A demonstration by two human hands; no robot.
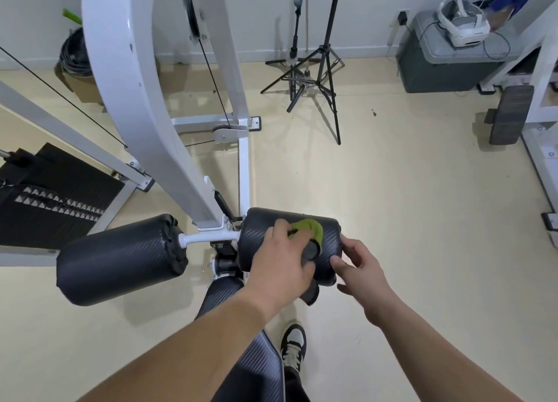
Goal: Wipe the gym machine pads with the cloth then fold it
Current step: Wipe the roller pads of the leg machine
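A green cloth (311,228) lies bunched on top of the right black roller pad (265,220) of the white gym machine (142,99). My left hand (280,259) grips the cloth against that pad. A dark cylindrical thing (312,250) pokes out of the same hand; what it is cannot be told. My right hand (365,271) is at the pad's right end, thumb and fingertips touching it, fingers loosely bent and holding nothing. The left roller pad (120,256) sits untouched. A black seat pad (256,371) runs under my left forearm.
A black weight stack (45,202) stands at the left. Tripod stands (314,69) are on the floor behind. A grey bin (437,66) with a white headset on it sits at the back right, beside another white frame (540,147). My shoe (293,347) is below.
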